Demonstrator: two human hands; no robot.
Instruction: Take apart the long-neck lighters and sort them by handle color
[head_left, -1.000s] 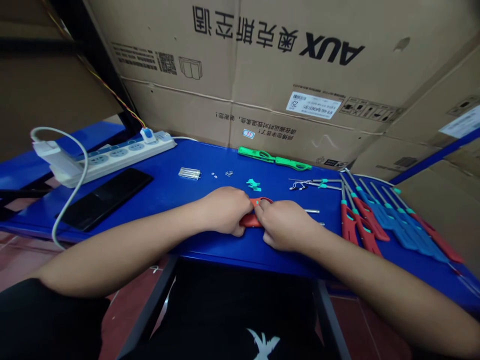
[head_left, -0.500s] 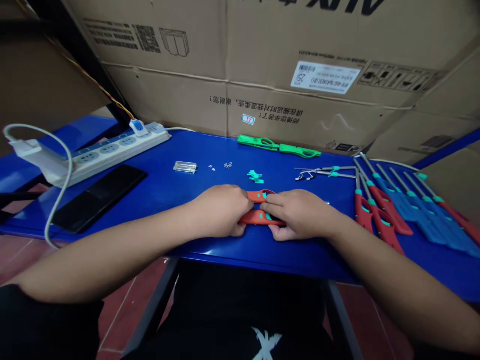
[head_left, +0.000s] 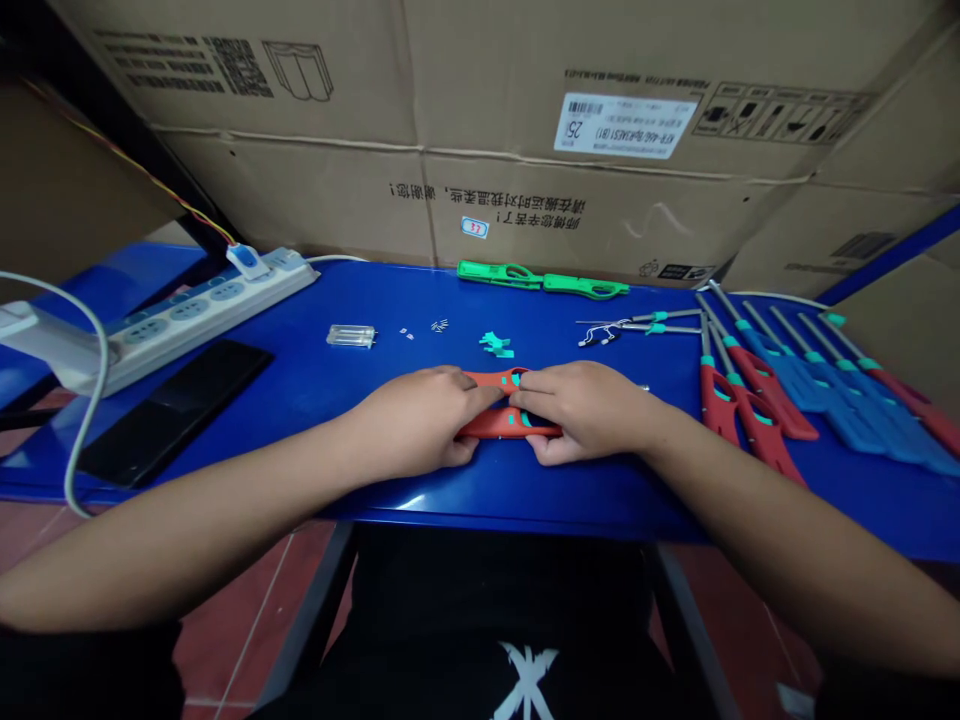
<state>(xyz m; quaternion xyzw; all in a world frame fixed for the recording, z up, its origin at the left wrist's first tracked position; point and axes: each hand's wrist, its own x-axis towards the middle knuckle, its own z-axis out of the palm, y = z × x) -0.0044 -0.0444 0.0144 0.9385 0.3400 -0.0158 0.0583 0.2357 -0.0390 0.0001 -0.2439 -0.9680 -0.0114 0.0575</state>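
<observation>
Two orange-red lighter handles point(head_left: 495, 424) lie one behind the other on the blue table, with small teal parts showing in them. My left hand point(head_left: 427, 415) is closed around their left ends, its index finger reaching along the rear handle. Across their right ends my right hand point(head_left: 596, 410) is closed, fingers on top and thumb at the front edge. Both palms hide the outer ends. Just behind the hands lies a small heap of teal plastic triggers point(head_left: 496, 345). A clear plastic fuel tank point(head_left: 351, 337) and tiny screws point(head_left: 440, 325) are further left.
Red and blue long-necked lighters point(head_left: 847, 400) are spread at the right, near metal nozzle tubes point(head_left: 660, 326) and small wired parts point(head_left: 600, 335). Green casings point(head_left: 540, 280) lie along the cardboard point(head_left: 495, 170). A power strip point(head_left: 202, 310) and black phone point(head_left: 176, 410) occupy the left.
The whole view has shifted slightly. My left index finger has stretched to the right over the rear handle. My right hand keeps nearly the same grip.
</observation>
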